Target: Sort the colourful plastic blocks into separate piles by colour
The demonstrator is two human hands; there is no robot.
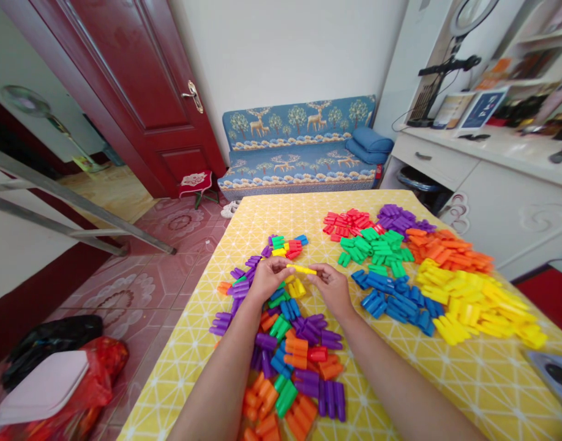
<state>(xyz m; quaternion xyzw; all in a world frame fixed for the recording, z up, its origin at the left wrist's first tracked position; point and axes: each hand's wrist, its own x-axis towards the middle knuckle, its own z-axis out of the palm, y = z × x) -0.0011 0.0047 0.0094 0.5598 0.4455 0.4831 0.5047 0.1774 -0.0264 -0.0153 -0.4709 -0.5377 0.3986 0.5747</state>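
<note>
A slim yellow plastic piece [302,269] is held level above the table, one end in each hand. My left hand [269,278] pinches its left end between thumb and fingers. At the opposite end, my right hand [330,288] also has its fingertips closed on it. Beneath and around my hands lies a mixed spread of ribbed plastic building pieces, among them purple pieces [308,327], orange pieces [295,349] and green pieces [286,397]. My left hand hides part of this spread.
Sorted piles lie to the right: red [348,224], purple [403,218], green [377,248], orange [450,251], blue [398,300] and yellow [478,300]. A yellow patterned cloth [171,392] covers the table. Beyond it stands a blue sofa [299,162].
</note>
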